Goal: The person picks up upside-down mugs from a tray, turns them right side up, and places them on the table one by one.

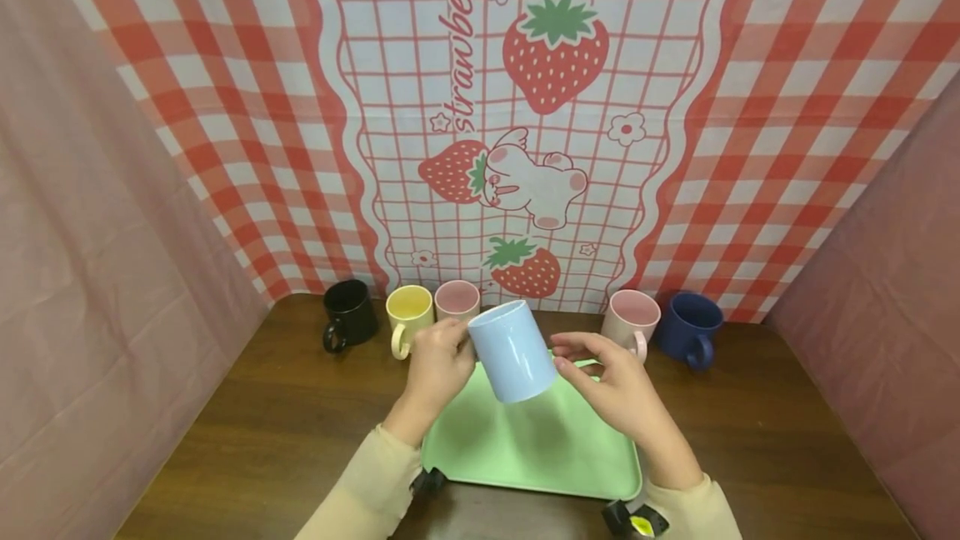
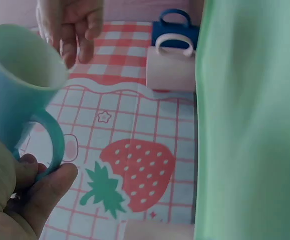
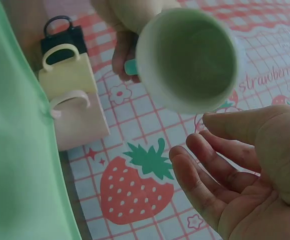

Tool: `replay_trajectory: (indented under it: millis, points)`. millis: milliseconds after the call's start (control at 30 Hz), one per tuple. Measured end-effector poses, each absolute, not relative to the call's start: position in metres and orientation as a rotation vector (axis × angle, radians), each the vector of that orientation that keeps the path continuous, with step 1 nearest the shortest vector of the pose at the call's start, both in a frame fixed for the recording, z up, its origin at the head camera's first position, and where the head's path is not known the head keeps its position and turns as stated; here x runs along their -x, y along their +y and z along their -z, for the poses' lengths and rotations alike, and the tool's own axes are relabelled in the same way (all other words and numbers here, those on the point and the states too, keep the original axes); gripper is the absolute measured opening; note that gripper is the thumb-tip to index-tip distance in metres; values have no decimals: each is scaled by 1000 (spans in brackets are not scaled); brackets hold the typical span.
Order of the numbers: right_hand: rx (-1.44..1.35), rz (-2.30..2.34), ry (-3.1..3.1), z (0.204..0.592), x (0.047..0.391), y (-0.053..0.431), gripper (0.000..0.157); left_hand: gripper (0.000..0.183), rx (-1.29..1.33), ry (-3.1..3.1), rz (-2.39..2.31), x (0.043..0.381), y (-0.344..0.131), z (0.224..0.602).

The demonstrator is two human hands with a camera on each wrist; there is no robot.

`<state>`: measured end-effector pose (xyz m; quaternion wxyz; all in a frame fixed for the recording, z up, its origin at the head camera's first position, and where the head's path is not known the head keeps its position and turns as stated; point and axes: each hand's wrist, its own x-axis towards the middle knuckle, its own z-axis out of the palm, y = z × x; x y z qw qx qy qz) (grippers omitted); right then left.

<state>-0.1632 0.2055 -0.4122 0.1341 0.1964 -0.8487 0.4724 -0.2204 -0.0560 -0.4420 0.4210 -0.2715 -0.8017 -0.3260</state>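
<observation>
A light blue mug [image 1: 514, 353] is held tilted above the green tray [image 1: 525, 448]. My left hand [image 1: 441, 361] grips it by the handle; in the left wrist view the fingers and thumb [image 2: 52, 192] close round the handle's lower part. Close to the mug's right side is my right hand [image 1: 611, 382], its fingers loosely bent and spread. The right wrist view looks into the mug's hollow inside [image 3: 190, 65], with the right fingertips [image 3: 179, 155] near its rim and nothing between them.
Along the back of the brown table [image 1: 247, 432] stand a black mug [image 1: 358, 315], a yellow mug [image 1: 410, 315] and a pink mug [image 1: 457, 298] on the left. A paler pink mug [image 1: 626, 323] and a dark blue mug [image 1: 686, 327] stand right. A strawberry-print cloth [image 1: 660, 65] hangs behind.
</observation>
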Motion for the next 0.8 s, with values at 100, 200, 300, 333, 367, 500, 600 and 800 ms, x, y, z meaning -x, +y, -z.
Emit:
replay_trajectory:
  millis: [100, 200, 300, 333, 367, 500, 600, 800]
  points:
    - [-567, -1427, -2447, 414, 166, 204, 31, 32, 590, -2056, 990, 222, -48, 444]
    - [-548, -1468, -2441, 415, 168, 202, 32, 32, 498, -2114, 1174, 221, -41, 444]
    - [-524, -1490, -2444, 416, 169, 200, 31, 31, 449, -2153, 1335, 222, -35, 443]
    - [-520, -1494, -2446, 416, 169, 200, 30, 30, 449, -2160, 1419, 221, -33, 442]
    - [-516, -1499, -2447, 416, 169, 199, 30, 28, 450, -2159, 1519, 220, -31, 442]
    - [-516, -1559, -2432, 417, 169, 196, 29, 21, 450, -2093, 1981, 217, -25, 441]
    - [-513, -1640, -2405, 418, 169, 192, 29, 19, 395, -2040, 2239, 215, -22, 443]
    - [-480, -1615, -2400, 420, 167, 184, 24, 19, 232, -2004, 2530, 213, -16, 447]
